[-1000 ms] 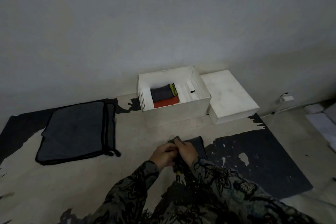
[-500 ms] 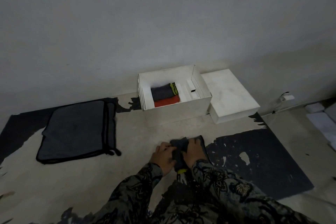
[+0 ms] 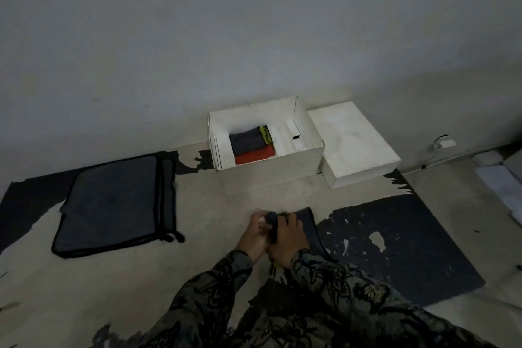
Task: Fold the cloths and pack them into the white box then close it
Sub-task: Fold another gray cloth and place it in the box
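Gripping a small dark grey folded cloth [image 3: 303,223] between them, the left hand [image 3: 254,237] and right hand [image 3: 288,243] pinch its fold; beyond the grip stands the open white cardboard box [image 3: 271,169].

Head-worn camera looks forward and down at the floor [image 3: 197,277] nearby.

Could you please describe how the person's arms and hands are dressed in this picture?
Both arms wear long sleeves of a dark fabric printed with a pale floral and leaf pattern, the left sleeve and the right sleeve alike, reaching to the wrists. The left hand and the right hand are bare, with no gloves. No ring or watch can be made out in this dim light.
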